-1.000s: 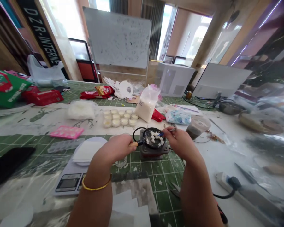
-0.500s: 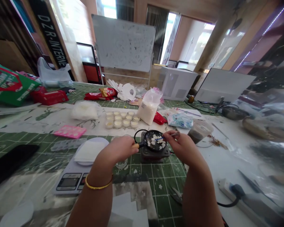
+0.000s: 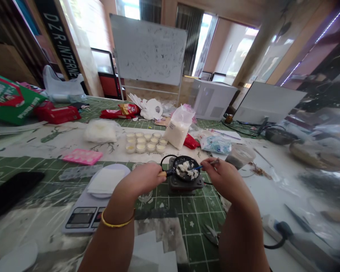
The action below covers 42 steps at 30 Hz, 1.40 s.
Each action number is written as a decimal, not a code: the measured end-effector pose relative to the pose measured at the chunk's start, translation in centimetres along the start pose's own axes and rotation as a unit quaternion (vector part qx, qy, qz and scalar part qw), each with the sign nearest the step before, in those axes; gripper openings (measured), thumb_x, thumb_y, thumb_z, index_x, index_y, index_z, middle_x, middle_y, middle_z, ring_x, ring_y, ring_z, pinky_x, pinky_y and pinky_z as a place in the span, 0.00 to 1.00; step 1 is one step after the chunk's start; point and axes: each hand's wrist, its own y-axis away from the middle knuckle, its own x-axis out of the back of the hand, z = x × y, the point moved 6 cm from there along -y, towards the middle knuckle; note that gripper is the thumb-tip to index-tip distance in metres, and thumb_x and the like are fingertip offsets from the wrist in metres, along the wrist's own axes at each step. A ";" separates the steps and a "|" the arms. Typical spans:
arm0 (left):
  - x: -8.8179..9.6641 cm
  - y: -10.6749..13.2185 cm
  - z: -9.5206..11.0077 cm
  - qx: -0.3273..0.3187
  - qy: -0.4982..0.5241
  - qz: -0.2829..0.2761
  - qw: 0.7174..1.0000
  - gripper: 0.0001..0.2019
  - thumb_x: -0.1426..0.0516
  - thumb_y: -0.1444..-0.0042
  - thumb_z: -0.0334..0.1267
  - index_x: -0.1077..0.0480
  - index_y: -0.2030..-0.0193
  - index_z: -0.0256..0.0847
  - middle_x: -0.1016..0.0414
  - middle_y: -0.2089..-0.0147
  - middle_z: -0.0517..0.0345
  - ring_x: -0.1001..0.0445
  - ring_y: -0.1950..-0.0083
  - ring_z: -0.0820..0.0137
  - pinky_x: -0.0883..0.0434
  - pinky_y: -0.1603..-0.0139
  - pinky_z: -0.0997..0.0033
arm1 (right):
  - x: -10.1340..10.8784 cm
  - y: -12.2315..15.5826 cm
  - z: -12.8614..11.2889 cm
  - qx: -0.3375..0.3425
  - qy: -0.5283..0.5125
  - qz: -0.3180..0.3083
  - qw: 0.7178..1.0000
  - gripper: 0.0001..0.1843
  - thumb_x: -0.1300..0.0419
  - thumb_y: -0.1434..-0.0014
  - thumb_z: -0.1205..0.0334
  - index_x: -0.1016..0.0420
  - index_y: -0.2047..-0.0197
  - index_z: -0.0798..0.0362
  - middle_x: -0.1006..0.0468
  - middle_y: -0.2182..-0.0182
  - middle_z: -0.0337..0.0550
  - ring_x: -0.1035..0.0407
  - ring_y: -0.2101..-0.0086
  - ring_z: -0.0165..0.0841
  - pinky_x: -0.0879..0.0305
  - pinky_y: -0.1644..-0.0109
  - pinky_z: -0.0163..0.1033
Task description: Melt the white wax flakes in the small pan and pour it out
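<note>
My left hand [image 3: 143, 179] is closed round the wooden handle of a small black pan [image 3: 175, 164]. The pan sits on a small dark heater block [image 3: 185, 182] on the green cutting mat. White lumps [image 3: 187, 169] lie in the pan. My right hand [image 3: 222, 175] pinches a thin stirring tool [image 3: 205, 164] whose blue tip pokes into the white lumps from the right. A gold bangle [image 3: 116, 223] is on my left wrist.
A digital scale [image 3: 83, 217] with a white dish stands at the left, a tray of small filled cups [image 3: 146, 142] and a bag of white granules [image 3: 178, 130] behind the pan. A pink mould [image 3: 83, 156], scissors [image 3: 211, 231], a power strip [image 3: 283, 230] and a plastic cup [image 3: 238, 155] lie around.
The view has shifted slightly. My right hand has drawn a little to the right with the stirring tool, and the white lumps now sit gathered nearer the pan's middle. The left hand keeps its hold.
</note>
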 end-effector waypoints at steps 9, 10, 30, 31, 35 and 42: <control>-0.1 0.2 0.1 0.002 -0.001 -0.004 1.000 0.16 0.56 0.46 0.47 0.37 0.76 0.40 0.29 0.70 0.55 0.33 0.71 0.69 0.45 0.74 0.71 | -0.4 -0.3 -0.7 0.030 -0.033 0.021 0.999 0.15 0.53 0.40 0.55 0.27 0.61 0.50 0.22 0.68 0.41 0.30 0.65 0.35 0.42 0.62 0.36; -0.1 0.2 0.2 0.001 -0.002 -0.007 1.000 0.16 0.56 0.46 0.47 0.37 0.76 0.39 0.29 0.70 0.55 0.33 0.71 0.69 0.45 0.74 0.71 | 0.1 -0.2 -0.3 0.015 -0.009 0.042 0.999 0.15 0.53 0.40 0.55 0.27 0.62 0.51 0.22 0.69 0.42 0.30 0.65 0.36 0.43 0.62 0.37; -0.2 0.0 0.2 -0.004 0.008 -0.010 1.000 0.16 0.55 0.47 0.46 0.36 0.76 0.39 0.28 0.69 0.54 0.32 0.70 0.69 0.43 0.72 0.71 | -0.6 1.0 -2.6 0.110 -0.024 -0.030 0.993 0.14 0.53 0.39 0.57 0.27 0.65 0.50 0.23 0.70 0.39 0.30 0.66 0.33 0.41 0.62 0.36; -0.2 0.0 0.2 -0.004 0.009 -0.010 1.000 0.16 0.55 0.47 0.46 0.36 0.76 0.39 0.28 0.70 0.54 0.32 0.70 0.69 0.43 0.72 0.71 | -0.8 0.8 -2.9 0.118 -0.041 -0.031 0.992 0.13 0.52 0.39 0.57 0.27 0.64 0.49 0.23 0.68 0.39 0.30 0.66 0.32 0.41 0.62 0.35; -0.2 0.1 0.2 -0.004 0.007 -0.008 1.000 0.16 0.55 0.47 0.47 0.36 0.76 0.40 0.29 0.70 0.55 0.32 0.71 0.70 0.44 0.73 0.71 | -0.8 0.0 -2.0 0.062 -0.033 0.018 0.997 0.13 0.52 0.40 0.58 0.26 0.62 0.50 0.22 0.68 0.40 0.30 0.65 0.34 0.42 0.62 0.36; 0.0 0.2 0.4 0.003 0.012 -0.015 1.000 0.17 0.56 0.46 0.47 0.35 0.76 0.39 0.29 0.71 0.54 0.33 0.72 0.70 0.44 0.74 0.71 | -0.2 -0.3 -0.6 0.032 -0.002 0.037 0.999 0.15 0.53 0.40 0.56 0.26 0.60 0.50 0.22 0.66 0.42 0.30 0.64 0.36 0.42 0.61 0.37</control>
